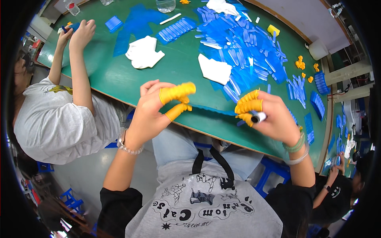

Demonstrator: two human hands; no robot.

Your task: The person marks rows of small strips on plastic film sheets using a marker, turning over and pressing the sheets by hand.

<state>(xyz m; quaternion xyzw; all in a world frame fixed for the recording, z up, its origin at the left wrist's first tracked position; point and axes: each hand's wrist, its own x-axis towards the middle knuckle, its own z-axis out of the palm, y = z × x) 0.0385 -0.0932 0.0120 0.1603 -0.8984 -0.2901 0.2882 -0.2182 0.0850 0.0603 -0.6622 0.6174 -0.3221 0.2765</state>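
My left hand [152, 107] is over the near table edge, yellow finger cots on its thumb and fingers. Its closed fingertips hold one end of a thin blue strip [212, 110], seen nearly edge-on with a wavy edge. The strip stretches across to my right hand [270, 113], whose fingers, also in yellow cots, close on the other end. Tucked in that same hand is a pen-like tool [259, 117] with a white barrel and dark end; the rest of it is hidden. White cloths [214, 69] lie beyond my hands.
Blue sheets and many small translucent blue pieces [242, 51] cover the green table [119, 77] at the far right. Loose yellow finger cots [300, 62] lie near a white cup [318, 50]. A co-worker's hands [82, 35] work at the left; another person sits far right.
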